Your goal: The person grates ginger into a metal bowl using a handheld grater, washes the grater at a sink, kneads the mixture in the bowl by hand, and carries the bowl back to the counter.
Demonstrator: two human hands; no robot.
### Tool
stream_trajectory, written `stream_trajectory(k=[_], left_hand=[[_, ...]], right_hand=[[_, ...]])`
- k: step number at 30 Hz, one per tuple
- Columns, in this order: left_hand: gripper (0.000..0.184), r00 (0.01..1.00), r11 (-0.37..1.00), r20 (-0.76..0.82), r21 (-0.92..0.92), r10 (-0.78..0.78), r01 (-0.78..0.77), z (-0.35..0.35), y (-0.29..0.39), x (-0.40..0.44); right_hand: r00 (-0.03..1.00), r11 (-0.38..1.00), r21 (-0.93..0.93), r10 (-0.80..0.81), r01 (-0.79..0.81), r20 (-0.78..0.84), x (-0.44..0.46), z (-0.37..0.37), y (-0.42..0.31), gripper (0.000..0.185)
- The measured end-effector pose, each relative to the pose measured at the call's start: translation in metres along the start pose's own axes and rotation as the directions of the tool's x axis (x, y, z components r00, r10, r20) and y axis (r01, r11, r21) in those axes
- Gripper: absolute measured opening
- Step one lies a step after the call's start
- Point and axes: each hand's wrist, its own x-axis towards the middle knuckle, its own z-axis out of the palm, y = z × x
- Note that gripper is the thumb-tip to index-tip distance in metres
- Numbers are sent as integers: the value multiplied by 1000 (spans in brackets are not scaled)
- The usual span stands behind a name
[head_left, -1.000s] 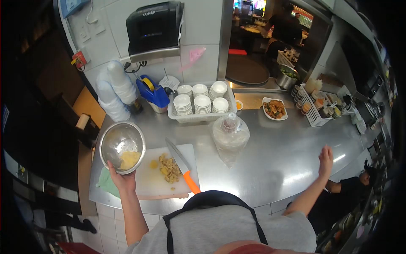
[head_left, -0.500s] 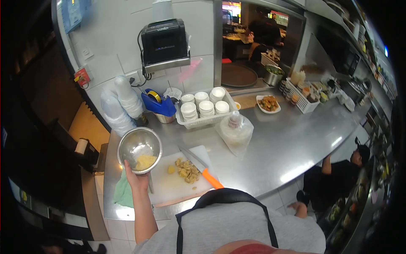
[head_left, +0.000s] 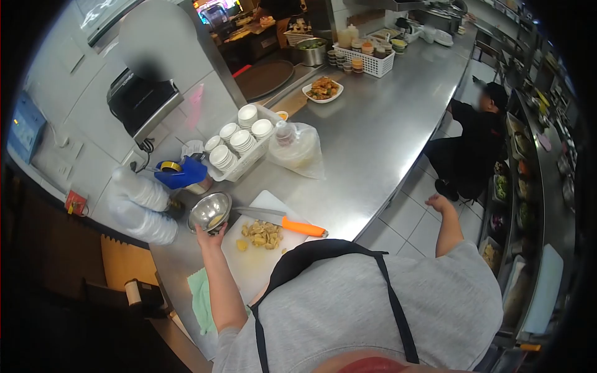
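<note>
My left hand (head_left: 210, 237) grips a steel mixing bowl (head_left: 205, 205) from below, tilted, with some pale yellow food showing inside. Beside it, a white cutting board (head_left: 249, 271) carries a heap of cut yellow-brown pieces (head_left: 262, 234) that look like ginger. Across the board's far side lies a knife with an orange handle (head_left: 303, 226). My right hand (head_left: 440, 204) is stretched out to the right over the floor, off the counter, fingers loosely apart and nothing visible in it.
Stacks of white cups fill a white basket (head_left: 244, 163); a plastic bag (head_left: 298, 155) stands beside it. Wrapped cups (head_left: 146, 221) stand at left, a green cloth (head_left: 200, 301) at the front. A plate of food (head_left: 323, 90) is farther back. A co-worker (head_left: 466, 140) crouches at right.
My view has swung to the right. The bowl has gone lower and farther from me, tilting away, still in my left hand. My right arm reaches farther out to the right.
</note>
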Motion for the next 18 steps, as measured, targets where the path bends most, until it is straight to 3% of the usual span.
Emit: stream_trajectory(k=[1,3,4,6,8,9,10,11,12,13,15,16,17,18], left_hand=[[59,1000,1000,3,5,-5,4,-5,-3,10],[58,999,997,-28,72,21,-18,-20,-7,29],[58,999,997,-29,71,17,-15,-25,-1,32],[60,993,953,-93,299,69,-38,-36,5,36],[68,878,858,-292,466,379,-215,-25,12,12],[71,814,763,-266,575,517,-296,-21,18,-1],[74,735,645,-222,675,640,-358,-17,25,-16],[73,720,621,-183,670,669,-406,-2,30,-43],[71,702,596,-147,664,697,-453,13,34,-71],[71,700,599,-158,666,696,-445,22,36,-88],[65,584,501,-76,608,808,-615,31,37,-113],[65,580,505,-92,613,809,-608,31,33,-121],[62,573,478,-10,564,820,-674,30,29,-128],[60,558,450,73,510,827,-733,28,25,-136]], right_hand=[[1000,1000,3,7,-7,-2,-12,5,12,51],[930,954,-63,299,-292,213,-45,-6,15,50],[930,953,-66,302,-295,211,-56,-16,11,50],[891,906,64,396,-418,221,-75,-40,7,47],[950,921,235,287,-310,125,-71,-77,1,44],[981,954,229,181,-192,68,-68,-101,-11,39],[997,929,362,-72,75,-21,-41,-114,6,32],[989,907,408,-55,107,-138,-89,-142,-66,27],[958,879,400,-182,260,-223,-80,-155,-71,29],[970,887,430,-71,169,-234,-107,-171,-115,32],[944,698,642,-169,317,-283,-100,-172,-127,36],[940,471,816,-220,335,-259,-86,-163,-120,37],[931,206,930,-271,305,-245,-65,-143,-105,38],[968,-47,987,-193,155,-161,-37,-112,-76,35]])
